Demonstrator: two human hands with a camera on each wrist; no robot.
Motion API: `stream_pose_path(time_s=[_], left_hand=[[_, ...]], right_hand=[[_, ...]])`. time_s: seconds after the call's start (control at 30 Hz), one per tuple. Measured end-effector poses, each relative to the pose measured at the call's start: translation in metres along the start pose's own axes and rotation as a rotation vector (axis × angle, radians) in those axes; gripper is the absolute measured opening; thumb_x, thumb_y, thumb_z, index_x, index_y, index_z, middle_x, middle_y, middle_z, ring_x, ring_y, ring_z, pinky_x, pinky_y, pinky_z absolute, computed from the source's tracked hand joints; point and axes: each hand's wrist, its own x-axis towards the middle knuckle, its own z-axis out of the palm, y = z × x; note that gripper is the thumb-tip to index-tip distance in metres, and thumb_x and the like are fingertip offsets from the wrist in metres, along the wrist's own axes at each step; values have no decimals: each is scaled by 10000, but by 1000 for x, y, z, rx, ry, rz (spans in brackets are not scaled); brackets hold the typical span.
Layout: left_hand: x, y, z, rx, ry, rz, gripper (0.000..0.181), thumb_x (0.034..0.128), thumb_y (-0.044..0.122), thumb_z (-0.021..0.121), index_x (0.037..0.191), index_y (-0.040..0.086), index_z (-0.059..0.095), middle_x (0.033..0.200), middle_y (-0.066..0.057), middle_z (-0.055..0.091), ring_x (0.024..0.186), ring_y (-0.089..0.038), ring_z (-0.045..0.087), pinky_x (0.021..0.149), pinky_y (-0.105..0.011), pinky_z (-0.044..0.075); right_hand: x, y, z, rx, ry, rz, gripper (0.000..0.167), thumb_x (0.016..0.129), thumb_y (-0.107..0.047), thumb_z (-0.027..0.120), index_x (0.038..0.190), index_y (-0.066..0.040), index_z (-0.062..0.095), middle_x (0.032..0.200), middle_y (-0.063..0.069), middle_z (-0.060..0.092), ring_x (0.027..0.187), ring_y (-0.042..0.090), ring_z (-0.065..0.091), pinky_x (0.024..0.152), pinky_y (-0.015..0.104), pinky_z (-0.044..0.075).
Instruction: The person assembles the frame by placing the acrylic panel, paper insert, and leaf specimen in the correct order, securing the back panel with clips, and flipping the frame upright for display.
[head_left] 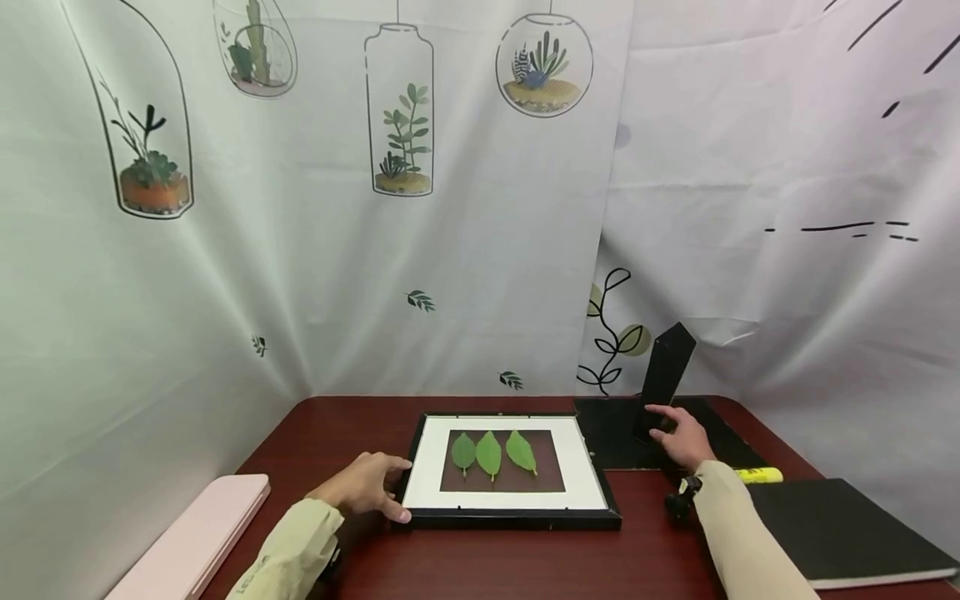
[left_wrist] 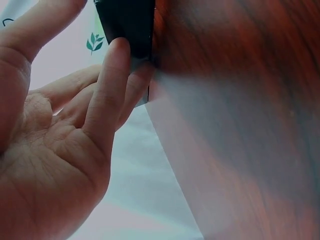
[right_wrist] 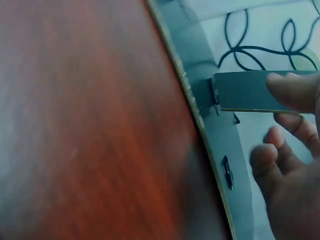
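Note:
A black picture frame (head_left: 510, 519) lies on the table, with a white mat (head_left: 585, 467) inside it. Three green leaves (head_left: 489, 456) sit side by side in the mat's dark brown window. My left hand (head_left: 367, 485) is at the frame's left edge, its fingers touching the black side (left_wrist: 131, 25) and its thumb by the near corner. To the right, a black backing board (head_left: 611, 433) lies flat behind the frame, its stand leg (head_left: 667, 362) raised. My right hand (head_left: 684, 437) is over the board beside the leg, fingers loosely bent; the right wrist view shows small metal clips (right_wrist: 228, 172) along the board's edge.
A pink flat case (head_left: 198, 529) lies at the left edge of the table. At the right are a black-covered book (head_left: 840, 529) and a yellow tube-like item (head_left: 760, 475), partly behind my right sleeve. A white printed curtain (head_left: 480, 250) closes off the back and sides.

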Motion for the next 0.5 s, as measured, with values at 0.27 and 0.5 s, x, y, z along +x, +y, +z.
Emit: stream_pose_path(time_s=[0.27,0.5], left_hand=[[1,0,-1,27,18,3,768,603,151,964,1283,-15,649,1150,-167,731,1015,-233,706,882,-440,577],[1,-2,1,37,3,7,773,610,176,963,1286,-21,645,1168,-165,728,1044,-239,700,906,-465,565]], right_hand=[[-1,-6,0,-71,242,37,324,929,-56,625,1229,-112,735,758,240,707,443,197,415,460,282,340],[3,-18,-8,-29,379,47,338,904,-56,655,1226,-118,736,962,187,760,670,249,594,741,356,414]])
